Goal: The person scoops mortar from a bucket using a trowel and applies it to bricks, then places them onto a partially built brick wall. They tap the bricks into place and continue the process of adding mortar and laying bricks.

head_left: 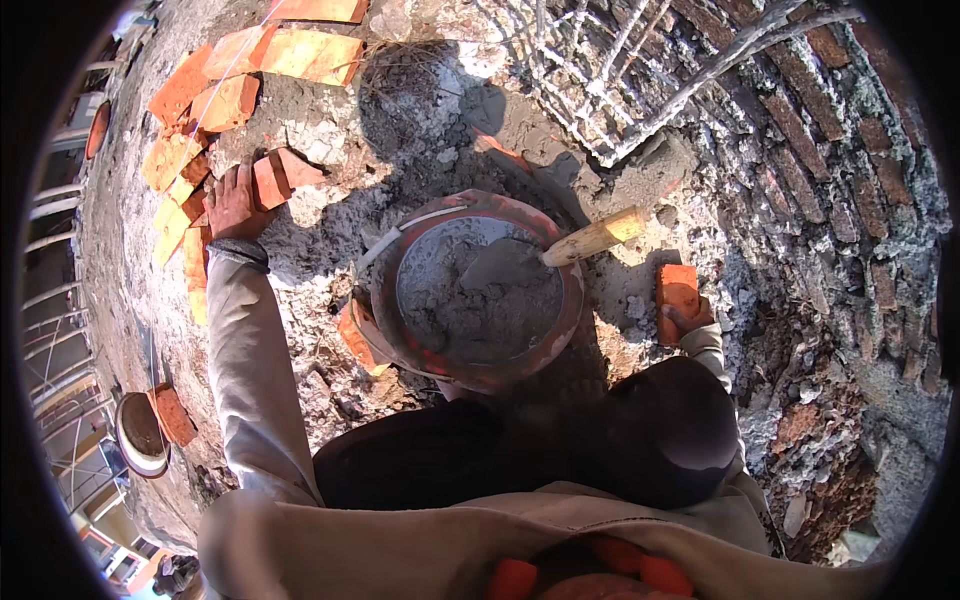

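Observation:
My left hand (236,201) grips an orange brick piece (270,183) beside a row of broken bricks (223,101) at the left. My right hand (688,317) is closed on an orange brick (678,284) at the right. Between my hands stands a round, mortar-smeared bucket (574,315) holding wet grey mortar (465,310). A trowel with a wooden handle (600,235) rests in it, its handle over the right rim and its blade partly buried in the mortar. A brick piece (358,335) lies just left of the bucket.
An old brick wall surface (830,170) fills the right, with metal rods (690,95) at upper right. A string line runs along the left bricks. A round container (140,435) and brick (172,410) sit near the left edge, where poles (58,330) show beyond.

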Motion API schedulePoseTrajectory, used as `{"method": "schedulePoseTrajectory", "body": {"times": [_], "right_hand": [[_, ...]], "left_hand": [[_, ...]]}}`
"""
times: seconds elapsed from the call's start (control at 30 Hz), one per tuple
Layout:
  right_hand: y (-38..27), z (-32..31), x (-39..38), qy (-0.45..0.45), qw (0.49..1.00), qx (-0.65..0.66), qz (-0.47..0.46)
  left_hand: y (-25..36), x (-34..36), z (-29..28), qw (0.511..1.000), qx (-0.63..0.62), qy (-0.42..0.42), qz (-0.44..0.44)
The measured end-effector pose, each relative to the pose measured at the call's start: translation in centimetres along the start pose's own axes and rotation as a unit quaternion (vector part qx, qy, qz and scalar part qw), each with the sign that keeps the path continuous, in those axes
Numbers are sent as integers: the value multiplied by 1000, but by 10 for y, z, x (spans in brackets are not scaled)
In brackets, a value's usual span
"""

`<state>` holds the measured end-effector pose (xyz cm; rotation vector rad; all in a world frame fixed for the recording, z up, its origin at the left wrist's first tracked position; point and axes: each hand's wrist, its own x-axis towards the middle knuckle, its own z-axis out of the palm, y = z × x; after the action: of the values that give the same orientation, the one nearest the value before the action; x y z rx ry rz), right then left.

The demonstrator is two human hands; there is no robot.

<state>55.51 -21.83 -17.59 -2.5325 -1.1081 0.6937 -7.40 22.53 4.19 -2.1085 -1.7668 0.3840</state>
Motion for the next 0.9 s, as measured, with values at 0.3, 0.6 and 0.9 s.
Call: {"method": "schedulePoseTrajectory", "body": {"times": [0.3,0.6,0.9], "right_hand": [[-44,22,-29,-25,993,-118,2],[-38,18,-2,-67,994,-7,82],[-41,36,-9,-4,642,746,175]], "left_hand": [[-2,-24,-40,736,-673,69,28],[38,-55,-113,632,-768,43,-96],[101,-97,-146,496,-849,-127,-128]]}}
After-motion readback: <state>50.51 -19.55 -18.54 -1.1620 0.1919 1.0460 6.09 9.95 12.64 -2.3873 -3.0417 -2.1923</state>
